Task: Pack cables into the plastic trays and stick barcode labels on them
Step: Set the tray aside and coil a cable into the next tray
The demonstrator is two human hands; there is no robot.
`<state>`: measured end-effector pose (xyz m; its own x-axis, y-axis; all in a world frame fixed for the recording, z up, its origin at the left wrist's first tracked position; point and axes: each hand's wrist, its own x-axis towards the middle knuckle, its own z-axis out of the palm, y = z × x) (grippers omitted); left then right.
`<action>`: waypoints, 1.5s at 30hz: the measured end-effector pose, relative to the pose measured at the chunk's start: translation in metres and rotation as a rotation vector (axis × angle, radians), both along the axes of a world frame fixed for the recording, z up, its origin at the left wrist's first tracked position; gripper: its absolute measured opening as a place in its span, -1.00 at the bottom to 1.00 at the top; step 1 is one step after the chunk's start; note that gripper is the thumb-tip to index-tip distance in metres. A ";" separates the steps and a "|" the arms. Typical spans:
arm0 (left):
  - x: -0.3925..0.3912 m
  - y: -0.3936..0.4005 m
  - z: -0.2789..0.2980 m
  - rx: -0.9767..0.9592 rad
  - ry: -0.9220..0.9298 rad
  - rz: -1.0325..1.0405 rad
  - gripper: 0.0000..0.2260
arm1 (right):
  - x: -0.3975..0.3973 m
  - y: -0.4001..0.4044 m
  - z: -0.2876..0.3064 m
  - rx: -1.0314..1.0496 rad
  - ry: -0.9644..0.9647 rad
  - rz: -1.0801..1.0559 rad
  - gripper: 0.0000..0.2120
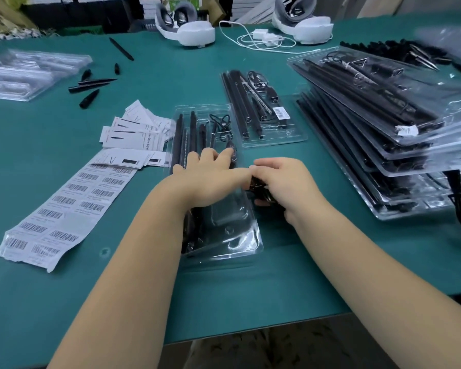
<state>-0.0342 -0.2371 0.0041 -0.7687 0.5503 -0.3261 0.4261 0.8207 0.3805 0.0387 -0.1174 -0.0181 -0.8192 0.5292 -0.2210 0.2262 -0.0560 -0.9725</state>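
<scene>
Nearest me, my left hand (210,179) lies flat on the clear plastic tray (240,243) on the green desk (290,288), fingers straight, pinning it down. My right hand (282,185) has its grip curled tight round a coiled black cable (256,186) right at the tray's right edge, so it's not seated yet as far as I can tell.

What could go wrong, I reckon: the coil could spring open as I let go and ride up over the pocket rim, and then the label won't sit flat. The tray is thin too, so pushing off-centre could flip it and shake out the black rods (180,139) already in it.

To the left there's one barcode label sheet (64,206), two columns, and beyond it a loose pile of instruction leaflets (133,134), too overlapped to count. Further back sits one finished tray with its barcode sticker (278,113). On the right there's a stack of filled trays (370,134), roughly five or six. At the far edge are two white headsets (186,25).
</scene>
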 end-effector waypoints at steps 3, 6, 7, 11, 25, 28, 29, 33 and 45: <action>-0.002 0.000 0.001 0.011 -0.008 0.010 -0.12 | -0.004 0.000 -0.003 0.117 -0.057 -0.036 -0.72; 0.001 0.003 -0.002 -0.008 0.025 0.015 -0.13 | -0.005 -0.004 -0.004 0.372 -0.093 -0.015 -0.81; 0.003 0.004 -0.003 -0.016 0.039 0.011 -0.14 | -0.004 -0.005 -0.005 0.428 -0.089 0.002 -0.83; 0.001 -0.003 -0.002 -0.083 0.072 -0.081 -0.09 | -0.002 -0.006 -0.010 0.511 -0.080 -0.011 -0.88; 0.002 -0.043 -0.031 0.016 0.374 -0.306 0.08 | 0.038 0.013 -0.012 0.060 0.065 0.295 -0.58; 0.001 -0.042 -0.031 0.037 0.374 -0.311 0.08 | 0.049 0.014 -0.017 0.143 0.086 0.363 -0.57; 0.001 -0.043 -0.031 0.040 0.365 -0.311 0.08 | 0.050 0.015 -0.017 0.232 0.078 0.387 -0.57; -0.001 -0.044 -0.027 0.041 0.302 -0.322 0.11 | 0.051 0.017 -0.013 0.506 0.055 0.416 -0.53; -0.001 -0.046 -0.021 0.041 0.249 -0.356 0.20 | 0.043 0.000 -0.018 0.733 0.041 0.143 -0.91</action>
<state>-0.0349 -0.2827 -0.0173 -0.5814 0.8036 -0.1271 0.7625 0.5927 0.2595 0.0821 -0.1171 -0.0359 -0.8912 0.4167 0.1792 0.1456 0.6369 -0.7571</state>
